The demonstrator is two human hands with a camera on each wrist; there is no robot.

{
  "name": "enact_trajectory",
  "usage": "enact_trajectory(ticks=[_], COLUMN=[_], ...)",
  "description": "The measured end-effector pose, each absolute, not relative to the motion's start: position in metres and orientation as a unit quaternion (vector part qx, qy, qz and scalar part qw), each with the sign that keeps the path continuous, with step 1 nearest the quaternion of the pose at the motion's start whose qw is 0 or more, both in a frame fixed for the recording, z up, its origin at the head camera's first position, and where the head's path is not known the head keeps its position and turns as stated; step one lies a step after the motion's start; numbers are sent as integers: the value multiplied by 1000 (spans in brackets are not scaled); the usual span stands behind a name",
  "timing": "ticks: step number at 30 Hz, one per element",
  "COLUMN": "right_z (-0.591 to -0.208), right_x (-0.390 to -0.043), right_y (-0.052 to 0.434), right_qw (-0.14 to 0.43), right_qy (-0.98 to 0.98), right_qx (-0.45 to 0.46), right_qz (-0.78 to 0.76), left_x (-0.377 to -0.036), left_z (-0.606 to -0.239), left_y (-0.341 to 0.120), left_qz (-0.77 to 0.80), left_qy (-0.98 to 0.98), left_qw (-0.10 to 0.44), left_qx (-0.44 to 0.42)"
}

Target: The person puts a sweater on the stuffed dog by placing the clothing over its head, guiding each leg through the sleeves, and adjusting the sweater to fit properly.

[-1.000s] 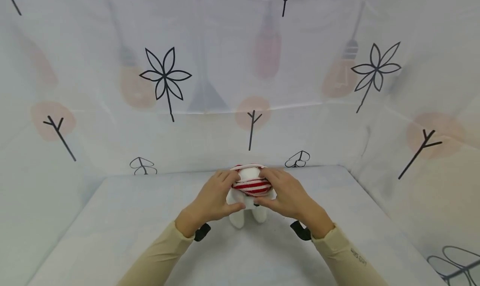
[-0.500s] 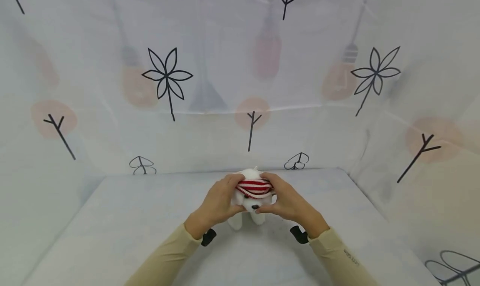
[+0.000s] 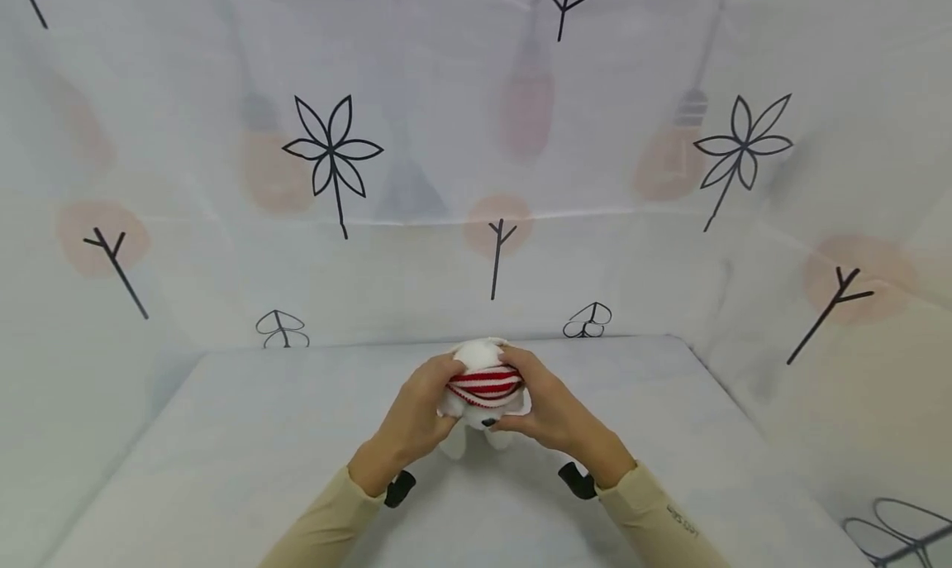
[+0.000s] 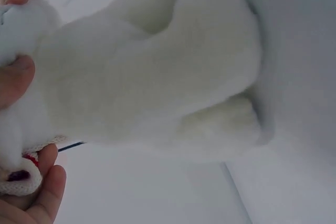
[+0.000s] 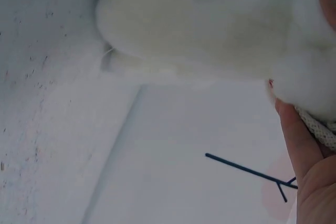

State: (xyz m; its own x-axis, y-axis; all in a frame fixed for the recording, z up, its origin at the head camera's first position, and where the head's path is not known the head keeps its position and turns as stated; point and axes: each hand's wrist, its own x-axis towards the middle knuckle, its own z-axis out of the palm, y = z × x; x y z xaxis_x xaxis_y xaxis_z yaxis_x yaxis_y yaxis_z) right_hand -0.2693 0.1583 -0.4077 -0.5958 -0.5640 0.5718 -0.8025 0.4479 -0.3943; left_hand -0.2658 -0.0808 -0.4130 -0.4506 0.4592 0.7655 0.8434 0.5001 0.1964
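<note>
Both hands are on a small white plush toy [image 3: 476,403] standing on the pale surface [image 3: 223,469], near its far edge. The left hand [image 3: 412,419] has its grip curled round the toy's left side, and the right hand [image 3: 546,411] has its grip curled round the right side, fingers pinching a red-and-white striped knit band [image 3: 483,384] stretched across the toy's head. From the left wrist view, fingertips [image 4: 16,74] sink into the white fur and the toy's legs point toward the surface. The right wrist view shows the knit edge [image 5: 315,127] lying against the palm. Around the surface hangs a white curtain [image 3: 476,138] on three sides, printed with black flowers, bare twigs and faint orange bulbs. Beige sleeves [image 3: 320,527] cover both forearms.
</note>
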Motion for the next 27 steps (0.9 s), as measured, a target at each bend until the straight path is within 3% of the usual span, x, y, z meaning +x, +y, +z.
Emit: enact_trajectory(ticks=[9,19,27], right_z=[-407,-405,-414], right_x=[-274,-274,-275], right_y=[137,132,126], right_qw=[202,221,326], right_qy=[-813,-835,-834], right_qx=[439,380,376], right_qz=[324,331,237], left_x=[-265,-268,-268], left_z=[-422,-427,-434], left_y=[-100,-104,-103], left_qz=[-330,-332,-350], left_qy=[-795,-812,-799], left_qw=[335,373,379], left_qx=[-384,-302,-309])
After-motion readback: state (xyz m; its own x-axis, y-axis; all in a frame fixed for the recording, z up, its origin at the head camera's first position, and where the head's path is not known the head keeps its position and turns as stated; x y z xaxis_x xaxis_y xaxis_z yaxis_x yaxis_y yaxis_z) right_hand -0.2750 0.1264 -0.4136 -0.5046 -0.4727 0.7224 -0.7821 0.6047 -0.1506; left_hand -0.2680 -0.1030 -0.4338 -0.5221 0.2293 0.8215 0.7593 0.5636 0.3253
